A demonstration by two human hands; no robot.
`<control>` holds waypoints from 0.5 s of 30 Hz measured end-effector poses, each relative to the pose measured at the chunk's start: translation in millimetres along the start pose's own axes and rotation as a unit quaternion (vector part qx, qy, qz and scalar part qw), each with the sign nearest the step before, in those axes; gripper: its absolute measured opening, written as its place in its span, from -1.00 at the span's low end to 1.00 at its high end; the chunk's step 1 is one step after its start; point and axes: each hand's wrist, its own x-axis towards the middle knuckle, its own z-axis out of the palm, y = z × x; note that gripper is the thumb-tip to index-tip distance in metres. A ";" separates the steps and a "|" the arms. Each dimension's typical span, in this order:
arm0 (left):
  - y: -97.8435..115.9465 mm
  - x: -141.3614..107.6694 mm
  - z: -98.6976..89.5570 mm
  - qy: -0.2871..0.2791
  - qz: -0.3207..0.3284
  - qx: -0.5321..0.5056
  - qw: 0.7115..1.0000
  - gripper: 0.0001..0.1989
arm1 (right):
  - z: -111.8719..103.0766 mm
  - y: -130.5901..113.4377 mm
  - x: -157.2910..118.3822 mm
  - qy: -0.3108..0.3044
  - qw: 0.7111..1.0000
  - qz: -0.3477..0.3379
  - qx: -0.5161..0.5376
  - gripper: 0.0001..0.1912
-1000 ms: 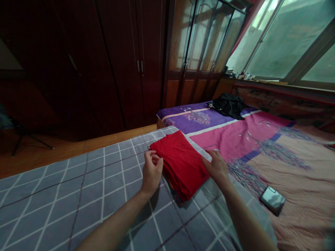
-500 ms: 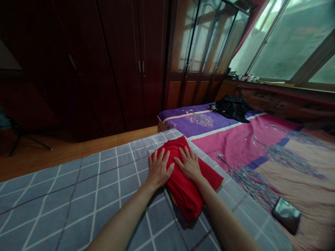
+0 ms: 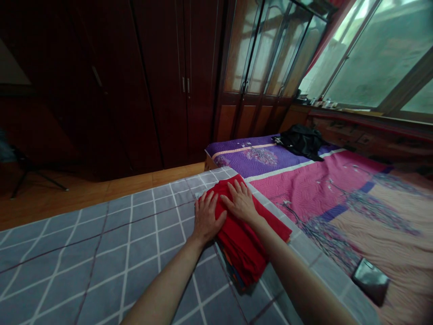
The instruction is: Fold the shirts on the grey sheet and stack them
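Two bare hands pressing down on one pile of folded cloth. Left hand [image 3: 206,220] is on the near-left side of the red folded cloth [image 3: 245,253], right hand [image 3: 241,203] just beside it and a bit further out. Both lie palm down, fingers fanned, nothing pinched or clenched, so it's contact from above rather than a grasp. My guess is they're spread like that to share the pressure and stop the top layer skidding.

Orange and bluish edges peek out under the red at the near end, so it looks like a stack of several pieces. It sits on the grey checked sheet [image 3: 111,262], close to the far corner, probably because that surface is flatter than the rumpled patterned bedspread [image 3: 284,183] alongside. Smartphone [image 3: 371,280] lies on the bedspread, off to the right and well apart from the hands. Crumpled black garment [image 3: 301,141] is further back.
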 end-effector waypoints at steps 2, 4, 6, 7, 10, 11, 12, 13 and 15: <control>-0.9 0.2 1.3 0.000 -0.003 -0.002 1.000 -0.38 | 5.9 -9.3 12.0 -0.010 1.000 -0.010 0.011 -0.33; -1.6 0.4 2.4 -0.001 -0.006 -0.001 1.000 -0.36 | 14.7 -14.8 21.2 -0.025 1.000 -0.006 0.018 -0.34; -2.2 0.2 2.4 -0.003 -0.005 0.005 1.000 -0.35 | 21.2 -15.9 25.7 -0.033 0.999 0.000 0.021 -0.35; -2.4 -0.1 1.8 -0.007 -0.002 0.009 1.000 -0.36 | 22.5 -15.2 25.7 -0.036 0.999 0.001 0.024 -0.35; -3.1 -1.7 -2.5 -0.018 0.013 0.019 1.000 -0.38 | 19.2 -10.4 14.9 -0.044 0.999 -0.007 0.031 -0.35; -3.2 -2.3 -4.5 -0.019 0.021 0.021 0.999 -0.39 | 16.8 -8.2 7.4 -0.048 0.998 -0.014 0.033 -0.36; -3.3 -3.0 -6.6 -0.018 0.028 0.023 0.999 -0.40 | 14.5 -5.6 -1.7 -0.054 0.998 -0.023 0.035 -0.38; -3.2 -3.5 -8.5 -0.019 0.036 0.024 0.999 -0.40 | 12.6 -2.9 -12.0 -0.057 0.997 -0.034 0.038 -0.40; -2.6 -3.9 -11.8 -0.024 0.051 0.027 0.998 -0.40 | 10.0 2.5 -34.3 -0.051 0.996 -0.055 0.050 -0.43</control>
